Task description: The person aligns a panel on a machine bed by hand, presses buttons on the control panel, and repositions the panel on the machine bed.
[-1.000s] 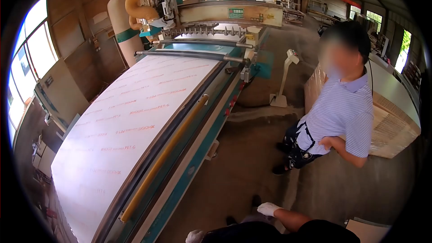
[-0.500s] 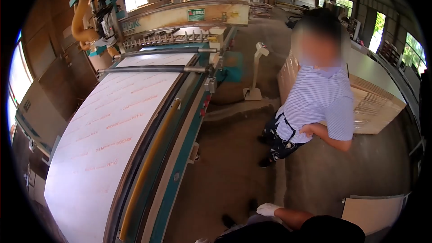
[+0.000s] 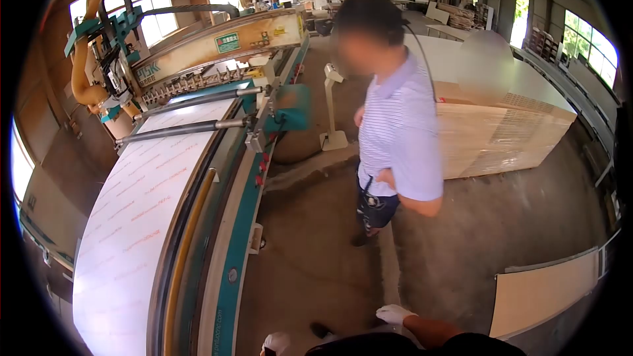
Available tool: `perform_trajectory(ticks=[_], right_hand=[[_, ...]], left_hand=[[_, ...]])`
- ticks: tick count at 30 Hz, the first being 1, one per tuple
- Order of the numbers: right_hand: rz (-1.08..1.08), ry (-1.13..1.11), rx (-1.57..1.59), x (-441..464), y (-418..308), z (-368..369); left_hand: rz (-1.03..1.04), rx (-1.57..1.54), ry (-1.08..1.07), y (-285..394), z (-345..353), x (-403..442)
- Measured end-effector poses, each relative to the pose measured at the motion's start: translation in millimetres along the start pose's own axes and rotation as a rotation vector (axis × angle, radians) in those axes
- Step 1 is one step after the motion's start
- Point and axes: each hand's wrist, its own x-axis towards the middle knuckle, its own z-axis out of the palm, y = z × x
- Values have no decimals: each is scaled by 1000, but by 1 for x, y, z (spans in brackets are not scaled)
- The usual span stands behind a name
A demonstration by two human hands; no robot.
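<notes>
My right hand (image 3: 394,314), in a white glove, is low in front of my body at the bottom of the view. Nothing shows in it, but its fingers cannot be told apart. Only part of my left hand (image 3: 275,343), also in a white glove, shows at the bottom edge, with its fingers hidden. To its left stands the long machine bed, its teal side rail (image 3: 232,270) being closest. On the bed lies a large white sheet (image 3: 135,224) with red printed lettering. Neither hand touches the sheet or the rail.
Across the bed runs a machine gantry (image 3: 217,43) with dark rollers (image 3: 184,129). A person in a striped shirt (image 3: 402,132) stands ahead, beside a wrapped stack of boards (image 3: 501,135). A pale stand (image 3: 331,109) is on the floor. At lower right is a pale board (image 3: 544,293).
My view has turned right and tilted up slightly. The person ahead has turned to face the machine and appears nearer. My left hand now shows more at the bottom edge.
</notes>
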Motion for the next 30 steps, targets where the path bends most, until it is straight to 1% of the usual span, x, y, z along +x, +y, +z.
perform_trajectory(ticks=[1, 2, 3, 4, 5, 6, 7, 9, 10, 12, 13, 14, 15, 16, 17, 19, 20, 21, 23, 24, 26, 27, 28, 30], right_hand=[[10, -15, 2, -12, 20, -1], [18, -32, 5, -23, 44, -3], [-64, -23, -154, -32, 75, -5], [-147, -14, -310, -43, 105, -8], [-230, -1, -463, -57, 141, -7], [-2, 44, -203, -70, 167, -3], [225, 87, 57, -82, 187, -5], [124, 182, -141, -120, 209, -15], [74, 230, -243, -135, 218, -27], [152, 255, -346, -153, 251, -30], [192, 266, -401, -161, 268, -28], [123, 369, -388, -170, 282, -27], [134, 346, -456, -174, 294, -21], [145, 321, -524, -173, 315, -8], [158, 295, -591, -171, 339, 8], [19, 265, -748, -175, 376, 30], [273, 236, -169, -177, 360, 24], [510, 197, 415, -176, 348, 23], [-55, 213, -550, -169, 363, 26], [86, 202, -348, -161, 351, 19], [363, 187, 55, -144, 324, 7], [320, 207, 0, -139, 326, -15], [279, 222, -53, -136, 327, -36], [191, 251, -159, -124, 327, -81]], left_hand=[[191, 893, 3, 1, 9, 28], [-58, 425, 109, 64, 2, 4], [-249, 211, 118, 155, 0, -9], [-343, 138, 125, 239, 0, -22], [-397, 133, 114, 306, 9, -30], [-458, 177, 117, 381, 18, -42], [-344, 154, -26, 345, 40, -10], [-237, 198, -153, 356, 62, 10], [-163, 261, -116, 369, 71, 16], [-3, 381, -38, 399, 84, 31], [-47, 375, -106, 415, 82, 41], [-90, 367, -173, 431, 75, 51], [-132, 358, -242, 442, 70, 61], [-36, 501, -249, 448, 68, 73], [-4, 556, -252, 457, 64, 79], [61, 661, -254, 479, 57, 89], [-32, 669, -254, 496, 55, 93], [23, 692, -256, 493, 58, 104], [134, 736, -254, 481, 63, 132], [-61, 578, -287, 492, 64, 148], [-87, 537, -300, 481, 76, 183], [-98, 518, -305, 469, 84, 208], [1, 564, -370, 449, 93, 241], [118, 647, -390, 442, 96, 281]])
